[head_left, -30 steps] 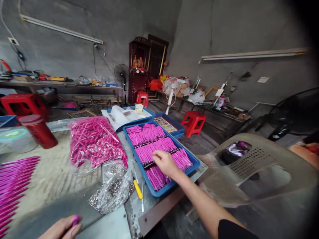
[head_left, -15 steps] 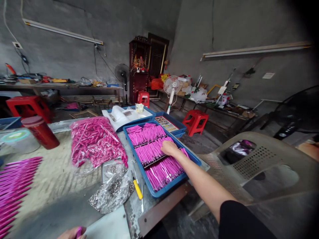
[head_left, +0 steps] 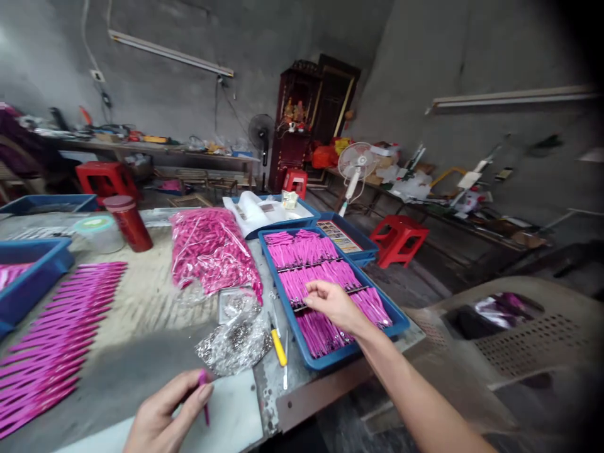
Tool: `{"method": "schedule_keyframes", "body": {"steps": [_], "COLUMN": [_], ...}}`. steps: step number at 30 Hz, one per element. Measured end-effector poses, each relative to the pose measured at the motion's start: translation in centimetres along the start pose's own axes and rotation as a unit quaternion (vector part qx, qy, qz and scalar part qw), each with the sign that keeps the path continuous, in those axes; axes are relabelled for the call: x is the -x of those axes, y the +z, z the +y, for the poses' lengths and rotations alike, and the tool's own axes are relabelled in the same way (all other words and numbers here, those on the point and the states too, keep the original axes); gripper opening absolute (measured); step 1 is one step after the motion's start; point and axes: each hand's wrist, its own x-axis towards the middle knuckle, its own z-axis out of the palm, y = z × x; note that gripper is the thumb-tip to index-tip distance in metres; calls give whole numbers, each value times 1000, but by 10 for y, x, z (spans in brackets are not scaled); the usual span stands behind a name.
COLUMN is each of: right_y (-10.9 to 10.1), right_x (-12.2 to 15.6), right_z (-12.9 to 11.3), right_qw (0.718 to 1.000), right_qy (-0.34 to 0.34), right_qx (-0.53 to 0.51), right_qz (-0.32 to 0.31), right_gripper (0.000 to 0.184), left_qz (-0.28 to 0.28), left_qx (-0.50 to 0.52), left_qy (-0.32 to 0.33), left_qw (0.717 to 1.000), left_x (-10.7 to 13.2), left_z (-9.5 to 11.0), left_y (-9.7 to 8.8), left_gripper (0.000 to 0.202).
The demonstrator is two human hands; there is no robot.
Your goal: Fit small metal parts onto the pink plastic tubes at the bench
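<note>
The left hand [head_left: 163,412] grips a slim magenta stick [head_left: 202,377] between thumb and fingers, above the grey surface [head_left: 160,358]. At its two o'clock, the right hand [head_left: 336,307] is over a rectangular blue plastic tray [head_left: 399,321] of thin pink strips [head_left: 302,250], fingers curled; whether they hold anything, I cannot tell. A yellow-handled tool [head_left: 279,348] lies at the tray's eight o'clock.

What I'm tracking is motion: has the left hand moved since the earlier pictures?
Yes: the left hand moved forward, rightward, nearer the yellow-handled tool.
</note>
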Motion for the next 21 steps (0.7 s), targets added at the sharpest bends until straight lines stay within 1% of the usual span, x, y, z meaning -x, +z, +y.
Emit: {"method": "schedule_keyframes", "body": {"steps": [1,2,4,7,11,13,15,18,21], "right_y": [12,24,48,80,113,122,127,129,132], "right_x": [8,16,31,49,64,67,69,71,72], "right_z": [-5,-10,-18,-26,-26,-24,-21,-18,-16], "right_qw": [997,991,977,958,944,940,941,948,954], "right_qy": [5,15,34,47,58,66,63,51,47], "right_qx": [-75,-126,-191,-237,-264,-269,-260,-236,-224], "right_qz": [-21,-42,-91,-152,-191,-202,-206,-206,-195], "right_gripper": [16,18,22,24,29,31,29,27,28], "left_qz": [-3,-3,-2,-1,-16,-14,-4,1,-5], "left_qx": [21,44,95,176,281,317,338,350,361], "left_qy": [3,1,-26,-82,-135,-153,-166,-179,-185], "left_qw": [1000,999,995,981,950,936,926,919,914], "left_x": [-2,-4,-6,-6,-2,1,3,6,7], "left_z": [10,19,30,36,36,35,32,28,27], "left_y": [5,10,20,32,41,44,45,45,44], "left_gripper": [24,23,22,22,23,24,25,25,24]}}
